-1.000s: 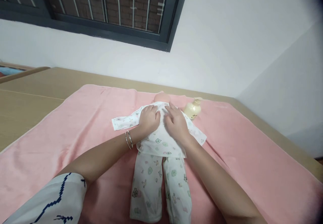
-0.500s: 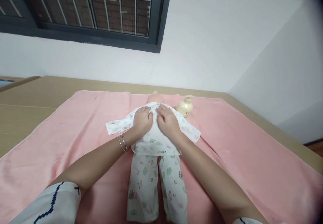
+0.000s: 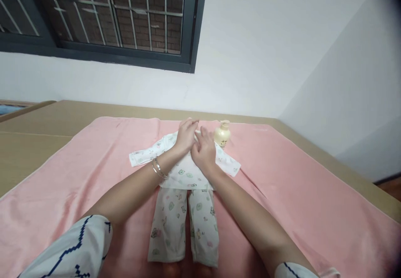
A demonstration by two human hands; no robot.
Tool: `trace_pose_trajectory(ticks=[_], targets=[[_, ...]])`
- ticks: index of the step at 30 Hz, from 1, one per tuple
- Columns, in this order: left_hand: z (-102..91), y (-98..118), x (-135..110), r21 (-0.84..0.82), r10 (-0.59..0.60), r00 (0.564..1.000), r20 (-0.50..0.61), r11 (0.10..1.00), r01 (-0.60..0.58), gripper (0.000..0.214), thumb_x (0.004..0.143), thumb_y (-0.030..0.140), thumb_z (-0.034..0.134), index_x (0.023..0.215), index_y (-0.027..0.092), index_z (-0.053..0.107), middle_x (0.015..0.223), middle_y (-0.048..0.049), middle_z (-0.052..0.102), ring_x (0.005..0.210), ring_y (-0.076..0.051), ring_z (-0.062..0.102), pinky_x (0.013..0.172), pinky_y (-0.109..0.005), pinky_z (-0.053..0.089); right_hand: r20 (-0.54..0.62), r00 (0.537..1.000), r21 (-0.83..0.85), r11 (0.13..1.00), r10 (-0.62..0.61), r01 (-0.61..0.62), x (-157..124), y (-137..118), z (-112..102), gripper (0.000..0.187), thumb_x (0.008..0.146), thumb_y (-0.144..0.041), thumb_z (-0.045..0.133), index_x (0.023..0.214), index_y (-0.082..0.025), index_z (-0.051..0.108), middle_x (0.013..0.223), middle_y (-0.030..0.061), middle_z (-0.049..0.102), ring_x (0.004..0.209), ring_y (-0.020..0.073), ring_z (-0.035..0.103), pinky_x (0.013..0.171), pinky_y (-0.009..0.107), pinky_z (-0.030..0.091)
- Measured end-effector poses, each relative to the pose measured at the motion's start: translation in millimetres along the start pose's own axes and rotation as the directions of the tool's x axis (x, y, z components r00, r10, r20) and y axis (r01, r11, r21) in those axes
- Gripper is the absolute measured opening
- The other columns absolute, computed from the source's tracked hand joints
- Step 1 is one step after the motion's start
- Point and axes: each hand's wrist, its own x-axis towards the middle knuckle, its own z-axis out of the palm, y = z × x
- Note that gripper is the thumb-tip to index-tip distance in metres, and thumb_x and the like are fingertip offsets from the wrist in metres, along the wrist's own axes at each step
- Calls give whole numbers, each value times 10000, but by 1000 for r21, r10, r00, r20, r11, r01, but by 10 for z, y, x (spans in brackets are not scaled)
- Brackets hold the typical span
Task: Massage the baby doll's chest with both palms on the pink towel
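Note:
A baby doll [image 3: 181, 178] in a white printed top and trousers lies on its back on a pink towel [image 3: 282, 186]. Both my hands are at the collar of its top, covering the doll's head. My left hand [image 3: 185, 136], with two bangles at the wrist, has its fingers stretched forward over the neck area. My right hand [image 3: 204, 152] sits right beside it with fingers curled onto the fabric near the collar. Whether either hand pinches the cloth is hidden.
A cream pump bottle [image 3: 222, 134] stands just right of the doll's head, near my right hand. The towel covers a tan wooden table [image 3: 37, 132] against a white wall. A barred dark window [image 3: 103, 19] is above.
Both hands have slid from the doll's chest up to its collar, and the head that showed before is now covered. The camera view has shifted slightly.

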Motion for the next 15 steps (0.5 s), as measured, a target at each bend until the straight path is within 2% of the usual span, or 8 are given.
trace_pose_trajectory(ticks=[1,2,3,5,6,8,11,15], targets=[[111,44,26,-196,-125,992,-12,973,121,237,917,231,480,987,151,692,1179,-104,691,1227,-213,596,1111,-336,421,-74,997,-22,1000,4,-6,60,37,-57,475,879,-168,403,1312,-103,587,1511,162,460,1468,267,328,1233,535,189],[215,76,53,-366,-272,961,38,892,267,262,940,267,461,986,136,683,1139,-125,698,1189,-221,622,1076,-338,456,-132,991,-43,999,12,-18,128,84,-122,505,870,-160,396,1343,-96,559,1530,161,433,1483,264,297,1237,541,172],[309,97,81,-479,-401,908,124,777,409,318,964,310,428,1018,114,672,1122,-153,697,1158,-234,641,1036,-345,490,-172,984,-66,997,38,-50,201,142,-189,534,862,-153,389,1374,-92,528,1544,162,413,1493,265,275,1237,553,162],[454,114,143,-593,-522,811,266,575,564,447,996,386,358,1172,68,618,1179,-205,669,1154,-252,647,972,-344,531,-180,978,-121,984,107,-130,336,281,-317,584,851,-145,382,1425,-70,463,1575,186,350,1506,286,234,1224,597,152],[503,115,177,-624,-536,790,298,517,586,505,1002,411,333,1260,46,569,1238,-225,641,1180,-255,636,954,-333,539,-154,979,-149,976,135,-158,390,355,-371,592,854,-147,376,1435,-51,443,1583,204,323,1510,299,217,1216,612,155],[558,112,252,-676,-527,793,306,466,570,597,1004,445,309,1401,22,450,1364,-240,564,1263,-252,586,939,-297,539,-45,989,-194,969,144,-150,464,494,-450,579,880,-158,352,1435,-16,432,1573,229,328,1506,313,224,1209,611,173],[572,98,354,-691,-523,780,344,420,587,682,995,494,294,1485,23,347,1461,-232,482,1349,-246,513,935,-271,535,109,991,-220,974,80,-54,504,624,-502,534,906,-153,308,1384,-3,494,1489,219,464,1451,306,339,1217,566,194],[550,76,412,-688,-517,758,398,379,619,719,983,536,282,1492,31,347,1434,-233,510,1286,-239,569,883,-273,558,95,995,-224,974,42,-20,511,626,-513,462,879,-132,333,1245,-64,606,1287,173,628,1263,281,518,1206,541,227]])
